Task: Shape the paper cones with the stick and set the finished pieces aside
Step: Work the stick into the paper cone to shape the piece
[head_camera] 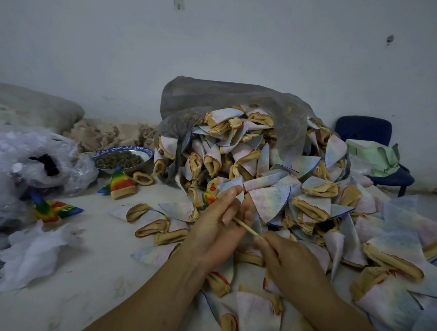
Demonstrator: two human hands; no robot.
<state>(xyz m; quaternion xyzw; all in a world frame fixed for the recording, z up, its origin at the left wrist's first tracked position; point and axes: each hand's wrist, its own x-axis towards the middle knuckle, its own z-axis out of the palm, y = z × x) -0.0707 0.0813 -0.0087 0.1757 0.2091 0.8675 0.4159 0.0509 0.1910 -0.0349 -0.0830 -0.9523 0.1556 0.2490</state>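
My left hand (218, 227) grips a pale cone (231, 186) whose tip pokes out above the fingers. My right hand (288, 267) pinches the near end of a thin wooden stick (245, 227), and the stick's far end goes into the cone inside my left fist. A big heap of pale cones with tan rims (249, 164) spills from a grey plastic bag (235, 98) behind my hands. To the left lie rainbow-coloured pieces, one upright (120, 182) and one flat (54, 209).
A blue-rimmed bowl of dark bits (123, 158) sits left of the heap. Clear plastic bags (26, 159) and white stuffing (29, 253) fill the left side. A dark blue chair (367, 130) with a pale green bag (370, 157) stands at the right by the wall.
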